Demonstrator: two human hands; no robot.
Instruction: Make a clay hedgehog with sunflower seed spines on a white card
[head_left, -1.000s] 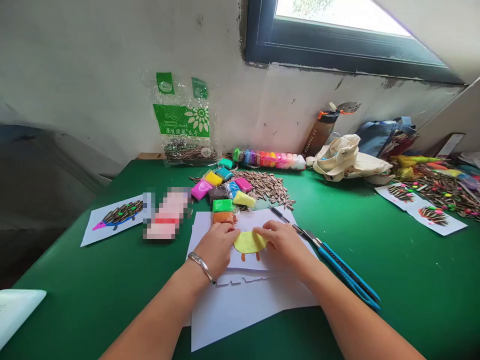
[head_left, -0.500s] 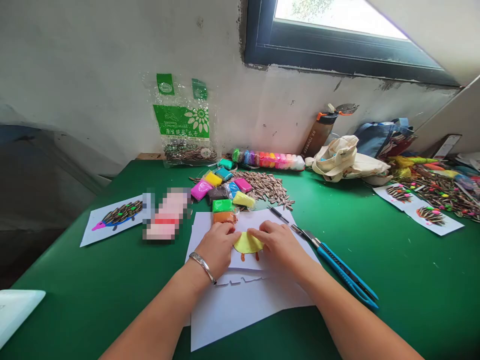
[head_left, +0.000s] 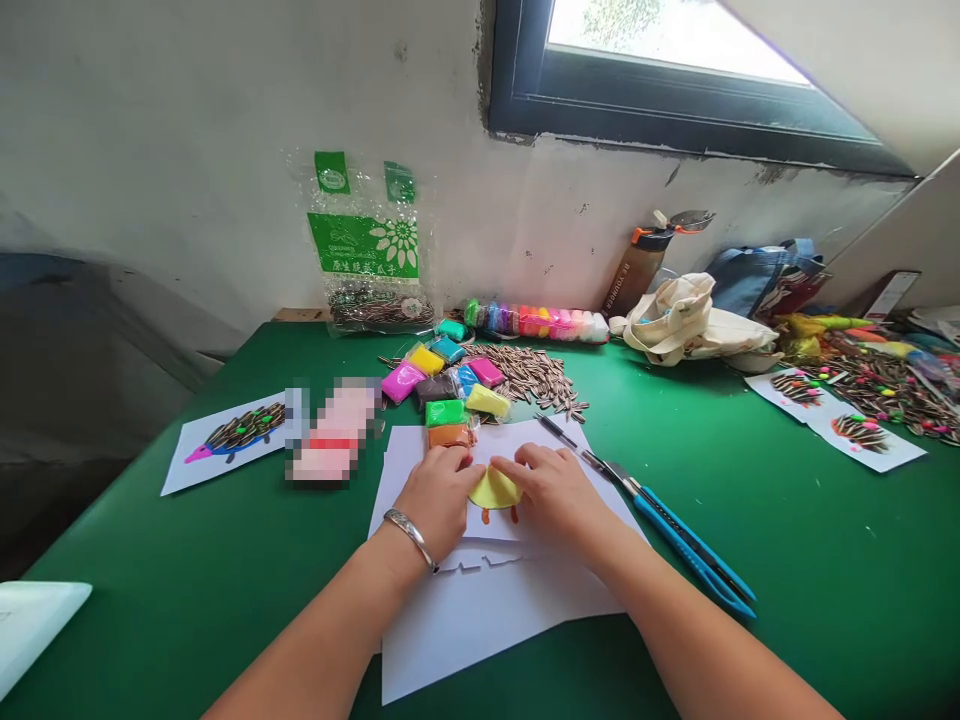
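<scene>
A flattened piece of yellow modelling clay (head_left: 495, 490) with a rounded lower edge lies on a white sheet of paper (head_left: 450, 660). Two small orange-brown clay feet (head_left: 486, 517) stick out below it. My left hand (head_left: 439, 497), with a silver bracelet on its wrist, touches the clay's left upper edge with its fingertips. From the other side, my right hand (head_left: 555, 490) presses on the clay with an outstretched finger. Both hands are open, their fingers partly bent, and grip nothing. They cover the clay's side edges.
Wrapped clay packs (head_left: 446, 412) and loose sunflower seeds (head_left: 532, 375) lie beyond the paper. Blue tweezers (head_left: 697, 550) and a black pen (head_left: 555, 430) are at the right. A hedgehog picture (head_left: 240, 435) lies left. A seed bag (head_left: 375, 260) and bottle (head_left: 637, 265) stand by the wall.
My right fingertip has shifted slightly left over the clay, and less of the clay's upper edge shows. My left hand has barely moved.
</scene>
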